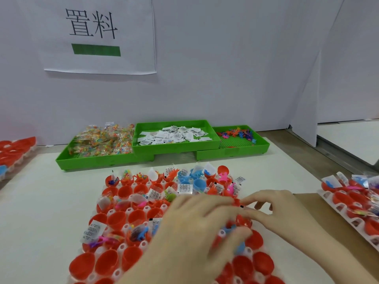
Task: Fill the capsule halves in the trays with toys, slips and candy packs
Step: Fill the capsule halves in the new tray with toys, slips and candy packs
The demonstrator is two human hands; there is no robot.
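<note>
Both hands work over the capsule tray [114, 208] at the bench's near edge: left hand [196, 228] holds small toys, right hand [274, 212] pinches a slip [242, 206] for dropping in.

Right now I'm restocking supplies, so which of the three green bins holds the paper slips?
The middle green bin, propped higher on the edges of its neighbours, holds the white printed slips. The left bin holds candy packs, the right bin small coloured toys.
</note>
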